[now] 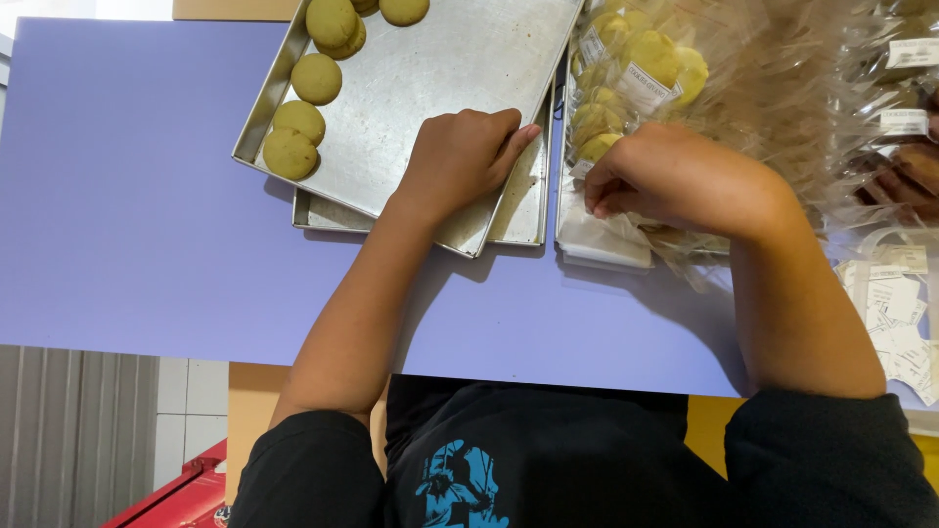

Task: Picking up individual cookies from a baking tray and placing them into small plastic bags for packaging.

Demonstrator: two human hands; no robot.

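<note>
Two hands, left hand [460, 156] curled on metal tray [450, 68], right hand [675, 181] fingers pinching cookie bags [636, 78].

lavender table top [117, 196], grey ribbed wall panel [78, 430], white tiles [191, 386]

A tilted metal baking tray [430, 68] holds pale green round cookies [298, 122] along its left edge.

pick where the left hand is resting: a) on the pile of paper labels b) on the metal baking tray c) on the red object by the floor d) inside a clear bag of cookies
b: the left hand lies flat on the bare surface of the metal baking tray, right of the greenish cookies along its left side.
</note>
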